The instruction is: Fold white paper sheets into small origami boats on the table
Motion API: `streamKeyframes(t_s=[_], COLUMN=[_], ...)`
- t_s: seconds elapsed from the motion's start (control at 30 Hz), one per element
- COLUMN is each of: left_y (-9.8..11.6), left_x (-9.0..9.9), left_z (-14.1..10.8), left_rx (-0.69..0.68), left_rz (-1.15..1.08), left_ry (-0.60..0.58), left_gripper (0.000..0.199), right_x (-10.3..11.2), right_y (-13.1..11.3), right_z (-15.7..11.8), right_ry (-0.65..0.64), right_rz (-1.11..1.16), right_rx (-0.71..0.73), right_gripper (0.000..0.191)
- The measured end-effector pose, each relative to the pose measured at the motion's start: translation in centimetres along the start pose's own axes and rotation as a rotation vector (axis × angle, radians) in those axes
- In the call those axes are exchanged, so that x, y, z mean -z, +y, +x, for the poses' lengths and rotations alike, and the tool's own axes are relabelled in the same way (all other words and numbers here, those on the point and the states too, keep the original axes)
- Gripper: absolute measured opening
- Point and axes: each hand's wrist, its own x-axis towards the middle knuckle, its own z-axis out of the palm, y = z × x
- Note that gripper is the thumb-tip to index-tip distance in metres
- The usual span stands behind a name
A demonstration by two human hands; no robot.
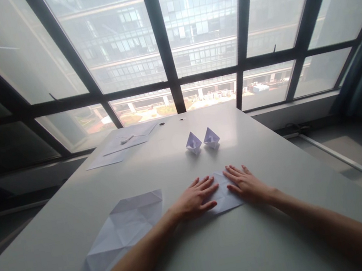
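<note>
- We have a small folded sheet lying flat on the table, at about 6 o'clock from the two paper boats.
- Our left hand lies flat on the sheet's left part with fingers spread, gripping nothing; it only presses down.
- Our right hand is likewise open and flat on the sheet's right edge, pinning rather than grasping.
- We judge the sheet very light, thin and limp. It should slide readily on the smooth tabletop, so flat palms suit it better than a pinch.
- To lift it, we would take a free corner or the edge between the hands, using thumb and forefinger. A hard squeeze would leave a stray crease.
- The two boats stand side by side at 12 o'clock from the hands, well apart from them.
- A larger creased sheet lies at 9 o'clock from the left hand, near the forearm.
- More papers with what may be a pen sit at 11 o'clock, too small to tell for sure.
</note>
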Motion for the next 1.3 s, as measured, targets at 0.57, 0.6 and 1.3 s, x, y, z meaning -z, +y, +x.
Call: streamKeyframes(t_s=[0.57,0.6,1.3], left_y=[0.3,0.4,1.3], left_x=[-0.3,-0.3,0.7], left_z=[0.0,0.0,0.1], left_rx=[-0.032,-0.029,-0.002], left_rz=[-0.043,-0.033,-0.001], left_ry=[0.135,0.139,0.235], left_gripper=[0.055,0.052,0.039], right_x=[-0.1,-0.1,1.7], right_y=[0.2,0.1,-1.3], right_z=[-0.1,-0.1,-0.3], right_ry=[-0.019,-0.016,0.248], right_rz=[-0.037,-0.043,-0.099], right_rx=[0.032,0.026,-0.061], right_gripper=[0.065,0.066,0.025])
